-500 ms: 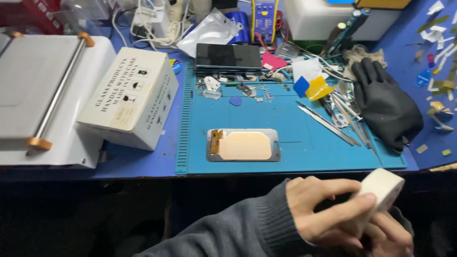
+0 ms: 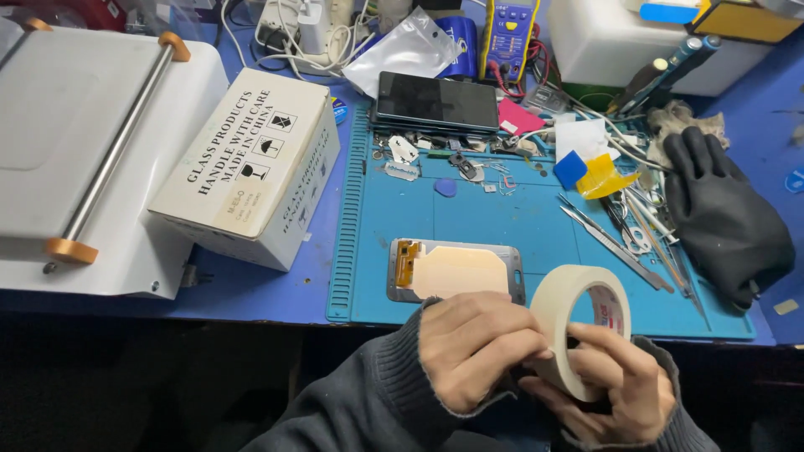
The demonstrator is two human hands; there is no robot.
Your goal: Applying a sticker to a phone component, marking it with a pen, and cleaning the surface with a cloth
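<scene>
Both hands low at the bench edge: left hand and right hand gripping a cream roll of masking tape, upright, just below a metal-framed phone panel on the blue work mat.

Cream tape roll (red print inside), teal mat, black glove, white box, blue bench.
</scene>
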